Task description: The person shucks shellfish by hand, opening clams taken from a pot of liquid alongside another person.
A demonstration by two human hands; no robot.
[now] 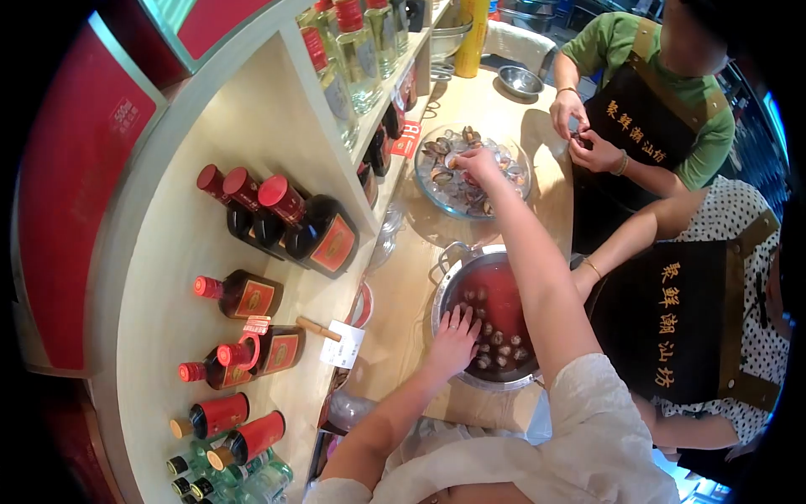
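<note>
My right hand (478,165) reaches over a glass bowl (470,212) of ice and opened clams. Its fingers are pinched together on a clam (454,160) at the bowl's left side. My left hand (456,340) lies at the left rim of a metal pot (442,290), fingers spread and dipping inside over the shellfish. Several small, round, closed clams (502,350) sit in reddish liquid (501,294) in the pot. My right forearm hides part of the pot's right side.
Wooden shelves with bottles (323,239) line the left. A small metal bowl (520,81) stands at the table's far end. On the right, a person in a green shirt (714,126) handles a small dark thing; another in a dotted shirt (739,210) reaches toward the pot.
</note>
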